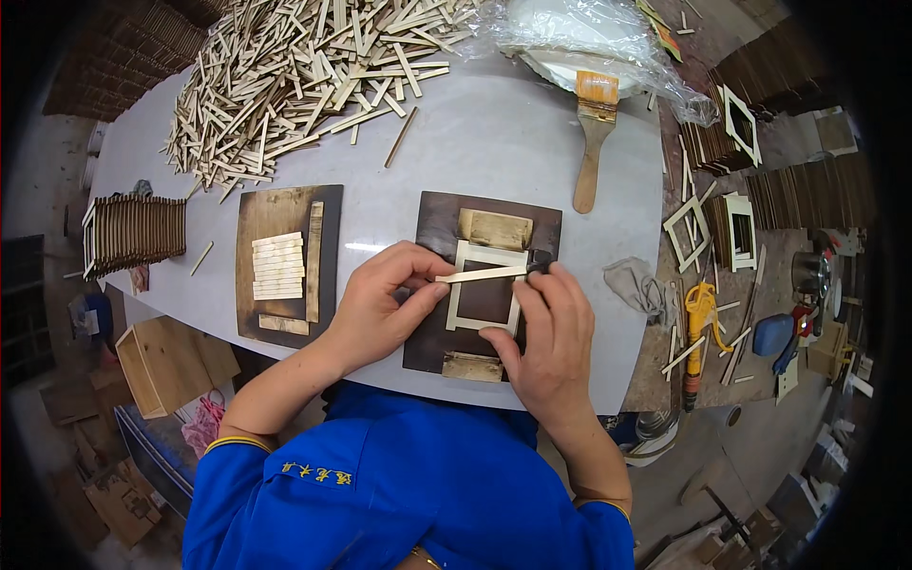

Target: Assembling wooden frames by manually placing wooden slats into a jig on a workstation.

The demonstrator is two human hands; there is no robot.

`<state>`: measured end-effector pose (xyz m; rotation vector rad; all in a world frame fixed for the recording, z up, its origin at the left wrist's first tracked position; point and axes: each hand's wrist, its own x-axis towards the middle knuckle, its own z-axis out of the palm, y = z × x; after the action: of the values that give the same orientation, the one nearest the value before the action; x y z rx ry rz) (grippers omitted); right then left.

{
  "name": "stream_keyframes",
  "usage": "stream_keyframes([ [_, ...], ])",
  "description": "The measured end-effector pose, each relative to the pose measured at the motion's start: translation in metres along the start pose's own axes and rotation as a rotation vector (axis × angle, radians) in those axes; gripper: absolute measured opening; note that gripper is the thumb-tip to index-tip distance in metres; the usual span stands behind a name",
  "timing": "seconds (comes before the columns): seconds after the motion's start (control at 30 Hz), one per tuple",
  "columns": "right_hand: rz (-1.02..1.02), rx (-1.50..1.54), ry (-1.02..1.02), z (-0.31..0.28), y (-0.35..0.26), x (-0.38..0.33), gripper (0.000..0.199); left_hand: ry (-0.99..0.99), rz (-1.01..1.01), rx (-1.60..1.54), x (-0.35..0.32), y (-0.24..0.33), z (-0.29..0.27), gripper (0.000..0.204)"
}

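Observation:
In front of me a small pale wooden frame [467, 321] lies on a dark board [432, 334] with wooden blocks fixed along its top and bottom. My left hand [388, 294] pinches the left end of a thin wooden strip [489, 275], which crosses the upper part of the frame at a slight tilt. My right hand [554, 342] curls over the frame's right side: its fingertips are at the strip's right end, its thumb on the lower rail. A second board [249, 318], to the left, carries a row of several pale strips [277, 266].
A large heap of wooden strips [313, 85] covers the table's far left. Behind the boards lie a brush [591, 142] and a plastic-wrapped bundle [579, 33]. Stacked frames [138, 233] stand at the left edge. A grey rag [635, 288] and yellow-handled glue gun [701, 318] are at right.

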<state>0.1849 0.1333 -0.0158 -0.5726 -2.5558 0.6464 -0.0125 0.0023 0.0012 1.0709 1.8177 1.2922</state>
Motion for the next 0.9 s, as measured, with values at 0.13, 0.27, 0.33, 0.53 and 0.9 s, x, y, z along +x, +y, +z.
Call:
stream_keyframes([
  [0.13,-0.018,-0.072,-0.009,-0.006,0.002,0.007,0.066,0.0,0.11,0.179,0.011,-0.002,0.003,0.019],
  [0.27,-0.023,-0.104,-0.076,-0.013,0.007,0.015,0.073,0.042,0.217,0.324,0.019,-0.006,0.006,0.021],
  [0.33,-0.023,-0.11,-0.14,-0.015,0.009,0.019,0.077,0.086,0.285,0.41,0.022,-0.01,0.008,0.022],
  [0.53,-0.04,-0.157,-0.21,-0.02,0.014,0.028,0.078,0.156,0.315,0.446,0.025,-0.02,0.008,0.021],
  [0.9,0.005,-0.141,-0.28,-0.019,0.022,0.037,0.077,0.113,0.182,0.42,0.026,-0.012,0.002,0.022],
])
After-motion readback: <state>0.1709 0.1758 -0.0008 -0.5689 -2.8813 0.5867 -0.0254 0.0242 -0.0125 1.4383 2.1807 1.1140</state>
